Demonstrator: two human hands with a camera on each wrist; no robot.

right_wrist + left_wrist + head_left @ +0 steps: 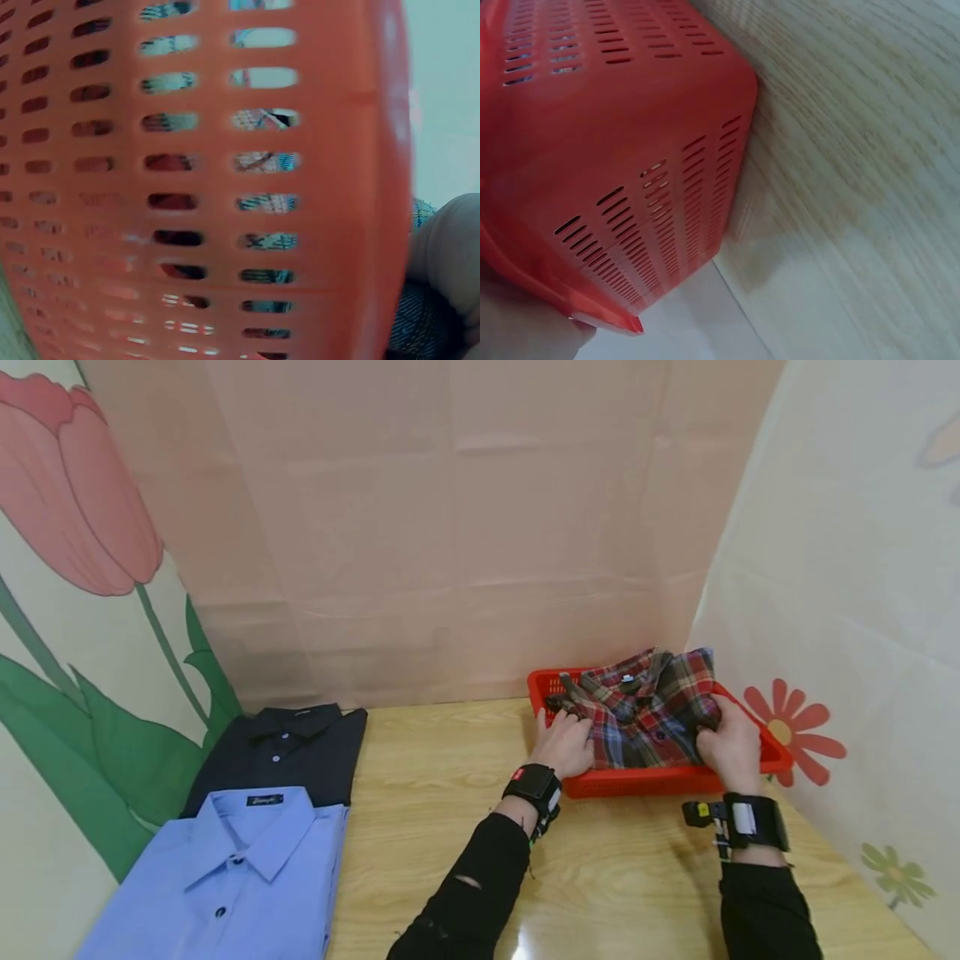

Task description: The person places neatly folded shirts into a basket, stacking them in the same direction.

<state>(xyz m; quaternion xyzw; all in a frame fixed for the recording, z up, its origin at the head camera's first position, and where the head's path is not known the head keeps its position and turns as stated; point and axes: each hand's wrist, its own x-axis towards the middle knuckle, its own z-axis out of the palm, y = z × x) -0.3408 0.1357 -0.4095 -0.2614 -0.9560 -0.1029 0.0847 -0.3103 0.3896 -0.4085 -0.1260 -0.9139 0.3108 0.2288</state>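
Note:
A red, blue and olive plaid shirt (637,710) lies bunched in a red plastic basket (645,783), its collar toward the back. My right hand (731,743) grips the shirt's right side above the basket's right end, thumb on top of the cloth. Over the basket's front left corner, my left hand (562,743) holds the shirt's left edge, its fingertips partly hidden. In the left wrist view the slotted basket wall (630,135) fills much of the picture. Plaid cloth shows through the slots of the basket (330,187) in the right wrist view.
On the left of the wooden table (435,777) lie a folded light blue shirt (247,877) and, behind it, a folded black shirt (300,752). A pinkish sheet (450,543) hangs behind the table. A white flowered sheet (847,610) borders the right side.

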